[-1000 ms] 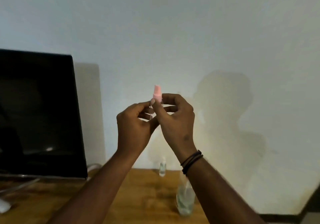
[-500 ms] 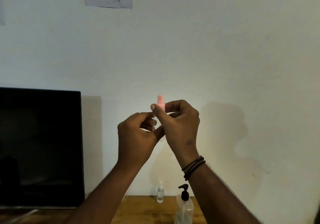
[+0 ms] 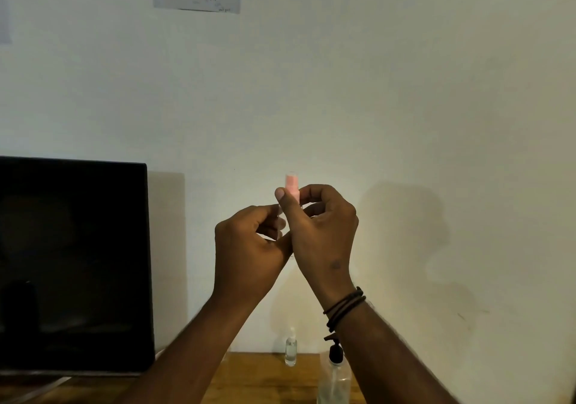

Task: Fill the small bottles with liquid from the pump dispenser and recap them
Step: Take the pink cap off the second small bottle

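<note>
Head view: a dark monitor [image 3: 73, 263] stands at the left, and beside it the left hand [image 3: 249, 247] curls its fingers round the body of a small bottle, mostly hidden. The right hand [image 3: 321, 229] pinches the pink cap [image 3: 292, 184] raised before the wall, above a small clear bottle [image 3: 290, 351] and the pump dispenser [image 3: 335, 378] on the wooden table [image 3: 258, 378].

Both hands were raised before the pale wall. The right hand [image 3: 321, 232] pinched a pink cap [image 3: 292, 185] between thumb and forefinger, the cap standing upright above the knuckles. The left hand [image 3: 249, 247], at nine o'clock and touching it, curled its fingers below the cap; what it held was hidden. On the wooden table [image 3: 255, 378] at six o'clock stood a small clear bottle [image 3: 290, 349] and, just beside it at three o'clock, a pump dispenser [image 3: 334, 378]. A dark monitor [image 3: 73, 263] stood at nine o'clock.
</note>
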{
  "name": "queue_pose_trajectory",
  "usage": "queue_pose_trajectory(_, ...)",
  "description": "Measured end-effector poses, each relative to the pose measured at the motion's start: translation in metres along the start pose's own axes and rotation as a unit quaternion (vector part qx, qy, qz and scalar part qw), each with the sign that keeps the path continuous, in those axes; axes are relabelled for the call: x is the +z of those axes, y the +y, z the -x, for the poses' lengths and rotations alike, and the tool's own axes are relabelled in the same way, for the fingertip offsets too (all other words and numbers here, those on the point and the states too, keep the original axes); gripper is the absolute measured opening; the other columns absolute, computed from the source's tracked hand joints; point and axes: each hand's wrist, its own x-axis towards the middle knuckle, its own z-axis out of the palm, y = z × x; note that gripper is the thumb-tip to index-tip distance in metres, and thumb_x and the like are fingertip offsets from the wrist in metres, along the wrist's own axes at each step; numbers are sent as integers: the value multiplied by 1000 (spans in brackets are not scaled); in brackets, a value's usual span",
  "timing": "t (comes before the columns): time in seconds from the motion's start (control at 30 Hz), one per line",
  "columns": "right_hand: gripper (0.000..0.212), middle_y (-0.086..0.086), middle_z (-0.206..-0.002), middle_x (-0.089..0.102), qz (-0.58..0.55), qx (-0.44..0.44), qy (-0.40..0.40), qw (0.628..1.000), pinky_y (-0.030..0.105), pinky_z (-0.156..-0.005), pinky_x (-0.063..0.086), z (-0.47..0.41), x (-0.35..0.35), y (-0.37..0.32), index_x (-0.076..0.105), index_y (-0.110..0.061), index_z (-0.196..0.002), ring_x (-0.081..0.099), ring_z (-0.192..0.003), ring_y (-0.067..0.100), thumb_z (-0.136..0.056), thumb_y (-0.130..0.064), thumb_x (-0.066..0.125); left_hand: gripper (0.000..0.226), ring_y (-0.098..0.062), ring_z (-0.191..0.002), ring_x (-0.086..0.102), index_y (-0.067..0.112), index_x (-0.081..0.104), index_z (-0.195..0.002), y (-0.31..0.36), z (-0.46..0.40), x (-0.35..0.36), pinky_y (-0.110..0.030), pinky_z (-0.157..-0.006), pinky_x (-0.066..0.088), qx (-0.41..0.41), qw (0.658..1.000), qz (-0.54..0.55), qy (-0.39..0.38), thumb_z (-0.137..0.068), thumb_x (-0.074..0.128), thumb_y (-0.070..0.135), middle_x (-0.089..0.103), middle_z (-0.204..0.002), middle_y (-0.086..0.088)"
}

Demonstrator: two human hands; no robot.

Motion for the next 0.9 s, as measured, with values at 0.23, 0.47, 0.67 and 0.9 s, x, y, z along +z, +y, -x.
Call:
queue_pose_trajectory(0.23, 20, -11, -76, 67, -2, -8, -4, 1000, 11, -60, 44, 2, 2, 0, 70, -18, -82, 60, -64, 7, -86, -33, 84, 50, -6, -72, 67, 6, 79, -102, 0, 1, -1, -18, -68, 55, 0, 1000, -2, 4, -77, 68, 48, 76, -87, 1)
queue_pose_trajectory(0.47, 18, -13, -80, 68, 2, -21, -14, 1000, 9, -62, 45, 3, 1, -1, 70, -17, -84, 61, -69, 2, -90, -30, 80, 44, -9, -73, 69, 6, 79, -103, 1, 2, -1, -16, -69, 56, -7, 1000, -6, 6, -80, 72, 43, 75, -87, 3)
queue_pose_trajectory(0.67, 25, -8, -86, 74, 12, -24, -56, 998, 8, -66, 42, 1, 5, 12, 79, -14, -97, 65, -81, 3, -103, -30, 61, 29, -5, -73, 70, 9, 80, -106, -2, 1, 0, -4, -70, 53, -9, 1000, -4, 11, -83, 82, 27, 70, -79, 13)
queue_pose_trajectory(0.9, 26, -11, -94, 73, -74, 37, -34, 996, 15, -69, 52, 10, 5, 9, 69, -21, -110, 69, -88, 7, -92, -39, 76, 27, -4, -71, 68, 8, 80, -102, -6, 4, 0, -1, -68, 51, -10, 1000, -19, 15, -81, 87, 22, 69, -81, 13)
